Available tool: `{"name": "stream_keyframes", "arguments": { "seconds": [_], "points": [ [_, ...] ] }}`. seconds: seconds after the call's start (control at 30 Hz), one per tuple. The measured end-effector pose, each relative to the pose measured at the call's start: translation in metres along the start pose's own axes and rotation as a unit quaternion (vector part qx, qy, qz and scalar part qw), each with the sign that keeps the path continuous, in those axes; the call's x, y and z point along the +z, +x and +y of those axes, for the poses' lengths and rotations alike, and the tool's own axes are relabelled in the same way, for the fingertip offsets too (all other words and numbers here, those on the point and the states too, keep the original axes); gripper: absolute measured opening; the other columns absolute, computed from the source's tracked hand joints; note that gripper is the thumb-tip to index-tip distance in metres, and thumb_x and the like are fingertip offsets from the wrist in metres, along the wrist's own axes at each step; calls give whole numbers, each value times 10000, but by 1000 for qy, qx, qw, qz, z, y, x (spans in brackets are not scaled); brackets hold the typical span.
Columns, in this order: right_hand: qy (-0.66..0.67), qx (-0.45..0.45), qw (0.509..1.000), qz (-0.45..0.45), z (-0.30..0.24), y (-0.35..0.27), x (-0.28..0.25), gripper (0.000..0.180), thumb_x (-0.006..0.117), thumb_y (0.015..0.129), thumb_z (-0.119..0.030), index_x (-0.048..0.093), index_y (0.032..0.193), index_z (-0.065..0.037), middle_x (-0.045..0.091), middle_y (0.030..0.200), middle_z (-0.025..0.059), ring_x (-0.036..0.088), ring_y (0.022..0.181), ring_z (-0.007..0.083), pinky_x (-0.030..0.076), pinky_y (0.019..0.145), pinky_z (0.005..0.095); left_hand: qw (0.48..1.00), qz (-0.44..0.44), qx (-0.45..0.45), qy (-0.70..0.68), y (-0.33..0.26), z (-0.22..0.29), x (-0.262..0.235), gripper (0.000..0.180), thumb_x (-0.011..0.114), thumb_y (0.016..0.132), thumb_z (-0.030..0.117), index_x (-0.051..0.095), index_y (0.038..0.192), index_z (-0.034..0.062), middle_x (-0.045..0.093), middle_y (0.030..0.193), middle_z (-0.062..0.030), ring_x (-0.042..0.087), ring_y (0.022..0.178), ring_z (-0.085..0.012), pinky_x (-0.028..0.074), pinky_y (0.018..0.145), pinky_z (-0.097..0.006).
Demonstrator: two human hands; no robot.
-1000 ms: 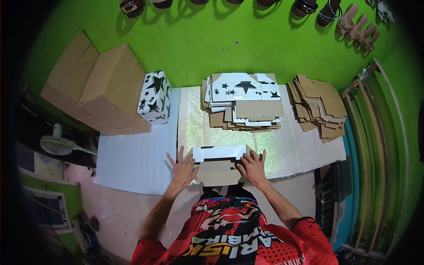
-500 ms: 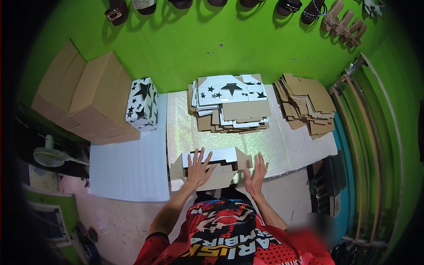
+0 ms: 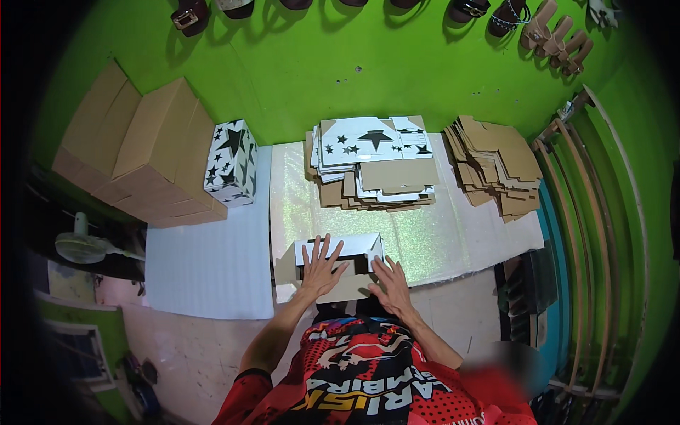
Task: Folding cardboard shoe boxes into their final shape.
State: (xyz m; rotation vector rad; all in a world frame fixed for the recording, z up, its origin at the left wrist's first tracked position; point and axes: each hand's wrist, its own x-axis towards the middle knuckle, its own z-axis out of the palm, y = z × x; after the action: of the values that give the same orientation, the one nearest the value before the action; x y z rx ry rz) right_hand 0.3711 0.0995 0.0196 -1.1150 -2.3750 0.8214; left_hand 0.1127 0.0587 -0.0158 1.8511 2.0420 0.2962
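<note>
A partly folded cardboard box [image 3: 355, 244] lies near the table's front edge, white on one face and brown on the other. My left hand [image 3: 323, 269] lies over its left half with fingers spread, holding nothing between them. On the right end of the box rests my right hand [image 3: 392, 285], its fingers stretched along the side panel, which now stands up. A brown flap [image 3: 348, 289] spreads toward me between the hands. Under my left hand, part of the box's dark opening is hidden.
Behind the box sits a stack of flat star-printed cartons [image 3: 375, 145]; to its right, flat brown cartons [image 3: 506, 152]. Assembled brown boxes [image 3: 152, 145] and a star-printed box [image 3: 232, 163] stand on the left. A fan [image 3: 78, 244] is farther left, a wooden rack [image 3: 577, 234] right.
My right hand has moved left onto the box, and the right side flap that stuck outward is now folded up. My left hand has stayed about in place.
</note>
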Motion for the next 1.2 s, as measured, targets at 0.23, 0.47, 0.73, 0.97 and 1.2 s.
{"name": "stream_keyframes", "arguments": {
  "seconds": [0.23, 0.47, 0.73, 0.97, 1.2],
  "points": [
    [-118, -44, 989, -82, -7, 19, -1, 687, 565, 1021, -604, 643, 1434, -61, 534, 1581, 105, 391, 1514, 384, 166, 1285, 591, 1000, 25, -8, 3, -8, 1, -7, 699, 492, 1068, 565, 329, 1677, 264, 124, 1778, -129, 56, 1640, -368, 1, 1262, -686],
    [-117, -21, 988, -101, 0, 20, -5, 637, 560, 1035, -572, 661, 1420, -75, 525, 1589, 101, 381, 1523, 368, 161, 1287, 597, 924, 359, -44, -127, -99, -7, -27, 638, 515, 1083, 308, 329, 1652, 88, 238, 1740, -184, 163, 1628, -360, 39, 1282, -610],
    [-103, -18, 990, -90, -4, 17, 0, 585, 590, 1038, -498, 655, 1424, -62, 527, 1582, 122, 389, 1509, 382, 187, 1276, 595, 922, 230, -124, -286, -121, -37, -11, 696, 427, 1107, 449, 289, 1674, 70, 250, 1750, -160, 133, 1643, -321, -99, 1264, -616],
    [-115, -36, 990, -73, -2, 22, -1, 539, 589, 1043, -473, 676, 1398, -77, 561, 1540, 127, 432, 1469, 379, 228, 1265, 586, 986, 108, -57, -109, -99, -20, -15, 661, 662, 1019, 403, 491, 1581, 98, 392, 1692, -100, 211, 1621, -330, -64, 1246, -707],
    [-58, -93, 993, -49, 0, 77, 3, 348, 762, 931, -374, 743, 1059, -52, 638, 1329, 155, 537, 1298, 358, 408, 1130, 495, 986, 106, -54, -113, -90, -24, -12, 556, 651, 1028, 392, 579, 1484, 81, 327, 1714, -140, 180, 1625, -344, 17, 1267, -691]
  ]
}}
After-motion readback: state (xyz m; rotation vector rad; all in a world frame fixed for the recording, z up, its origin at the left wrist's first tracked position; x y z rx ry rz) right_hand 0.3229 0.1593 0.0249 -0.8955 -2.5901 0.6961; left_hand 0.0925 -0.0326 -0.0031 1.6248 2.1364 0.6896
